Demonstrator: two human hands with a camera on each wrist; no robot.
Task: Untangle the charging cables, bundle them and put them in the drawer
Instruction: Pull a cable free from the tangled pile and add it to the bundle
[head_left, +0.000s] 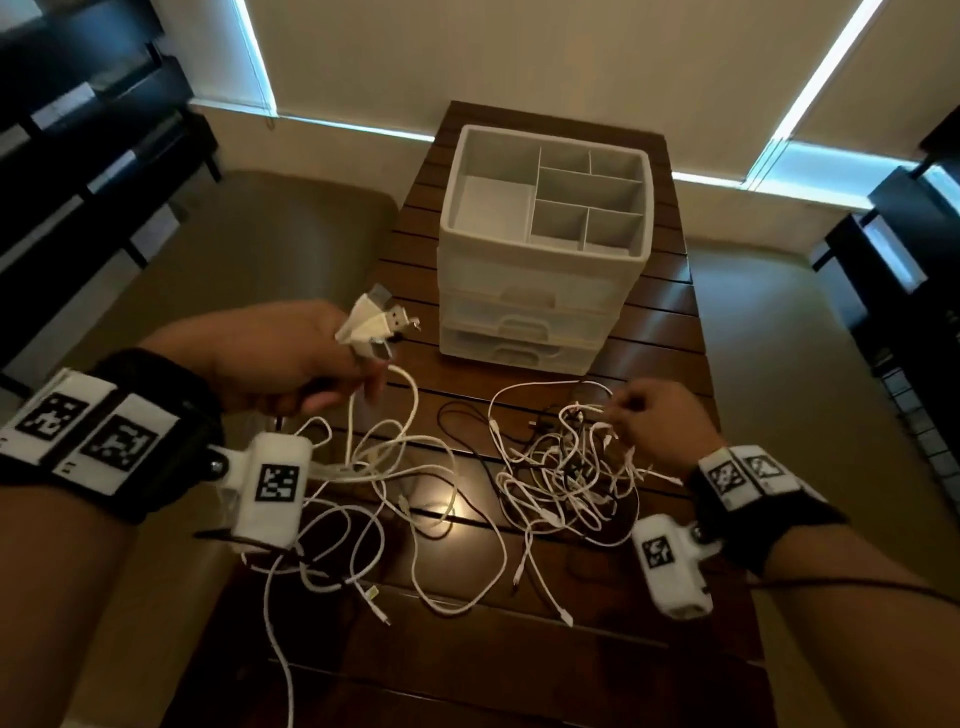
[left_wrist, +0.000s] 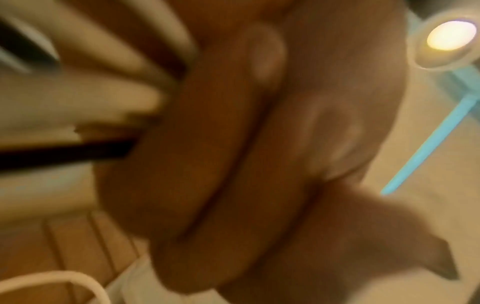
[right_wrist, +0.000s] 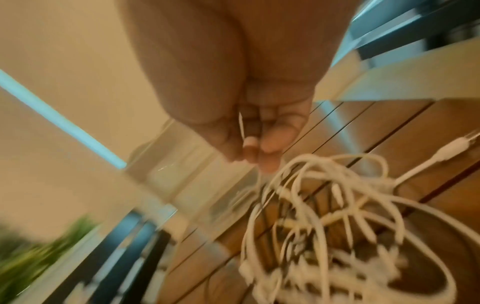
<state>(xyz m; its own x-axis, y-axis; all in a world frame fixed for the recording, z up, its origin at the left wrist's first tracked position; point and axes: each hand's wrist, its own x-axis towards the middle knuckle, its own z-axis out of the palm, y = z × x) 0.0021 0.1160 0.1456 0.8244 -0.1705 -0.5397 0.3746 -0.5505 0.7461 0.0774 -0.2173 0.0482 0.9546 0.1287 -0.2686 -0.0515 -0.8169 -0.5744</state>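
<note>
My left hand (head_left: 311, 358) is raised above the table's left side and grips several white USB plugs (head_left: 371, 325), whose cables (head_left: 384, 467) hang down in loops to the wood. In the left wrist view its curled fingers (left_wrist: 221, 164) close round white and black cords (left_wrist: 78, 102). My right hand (head_left: 649, 415) hovers over a tangled heap of white and black cables (head_left: 561, 478) and pinches a thin white cable end (right_wrist: 242, 127) between thumb and fingers. A white drawer unit (head_left: 540, 306) stands behind, its drawers closed.
The slatted wooden table (head_left: 649, 332) carries the unit, which has an open divided tray (head_left: 545, 192) on top. Loose cable ends (head_left: 545, 587) trail toward the near edge. Dark shelving (head_left: 78, 156) lines both sides of the room.
</note>
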